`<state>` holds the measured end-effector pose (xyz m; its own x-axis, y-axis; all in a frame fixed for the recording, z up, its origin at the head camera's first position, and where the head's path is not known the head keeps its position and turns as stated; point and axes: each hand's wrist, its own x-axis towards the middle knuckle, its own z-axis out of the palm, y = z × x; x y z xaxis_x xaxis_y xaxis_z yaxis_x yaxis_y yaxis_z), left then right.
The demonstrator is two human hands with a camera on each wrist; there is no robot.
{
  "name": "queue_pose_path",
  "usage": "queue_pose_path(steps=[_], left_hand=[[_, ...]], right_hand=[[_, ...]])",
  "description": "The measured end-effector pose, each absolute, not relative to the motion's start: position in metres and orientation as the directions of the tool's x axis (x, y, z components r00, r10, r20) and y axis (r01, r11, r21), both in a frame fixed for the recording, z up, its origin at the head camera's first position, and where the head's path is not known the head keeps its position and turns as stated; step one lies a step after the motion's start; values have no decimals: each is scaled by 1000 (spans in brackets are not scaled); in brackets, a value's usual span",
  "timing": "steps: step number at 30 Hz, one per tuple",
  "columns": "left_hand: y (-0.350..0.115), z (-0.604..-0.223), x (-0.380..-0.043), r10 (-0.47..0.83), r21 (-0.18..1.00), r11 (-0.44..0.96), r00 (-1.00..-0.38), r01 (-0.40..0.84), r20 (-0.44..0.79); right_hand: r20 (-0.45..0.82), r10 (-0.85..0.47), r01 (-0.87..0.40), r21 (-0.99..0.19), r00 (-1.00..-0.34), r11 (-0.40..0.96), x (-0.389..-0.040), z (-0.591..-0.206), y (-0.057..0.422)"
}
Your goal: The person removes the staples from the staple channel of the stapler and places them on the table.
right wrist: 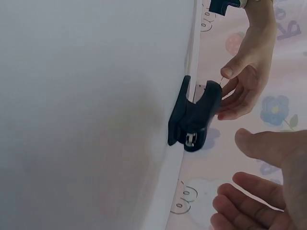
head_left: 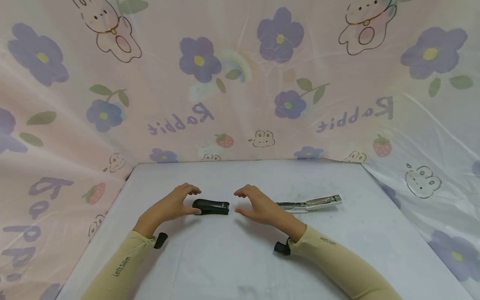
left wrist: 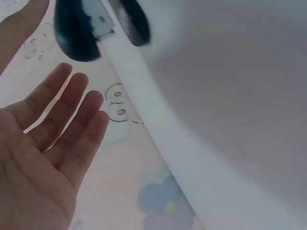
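Observation:
A small black stapler (head_left: 211,206) stands on the white table between the two hands, its metal-tipped end toward the right. My left hand (head_left: 175,205) curves loosely around its left end, fingers beyond it and thumb at its near side. In the left wrist view those fingers (left wrist: 72,115) are extended and apart from the stapler. The right hand (head_left: 256,204) hovers a short way off the stapler's right end, thumb and fingers parted with nothing between them. Behind the right wrist lies a white stapler (head_left: 324,202), opened out with its metal track showing; its left part is partly hidden.
The white table (head_left: 210,258) ends at a back edge against a pink curtain (head_left: 240,83) printed with flowers and rabbits, which also hangs at both sides. Black wrist mounts (head_left: 282,248) sit at the cuffs of the beige sleeves (head_left: 330,254).

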<state>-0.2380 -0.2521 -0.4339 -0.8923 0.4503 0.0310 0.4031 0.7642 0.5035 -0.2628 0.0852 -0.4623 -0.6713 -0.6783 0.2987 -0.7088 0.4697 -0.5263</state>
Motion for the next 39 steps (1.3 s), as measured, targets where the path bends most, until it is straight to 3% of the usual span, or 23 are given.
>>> queue_pose_path(steps=[17,39], left_hand=[[-263,-444,-249,447,518,781,-892,348,-75],[-253,-449,-262,426,397,852,-893,341,-146]], right_hand=[[257,-696,-699,-533,-670,477,-269,-465,47],[210,-720,-653,-632,-662,417,-274,-476,-6]])
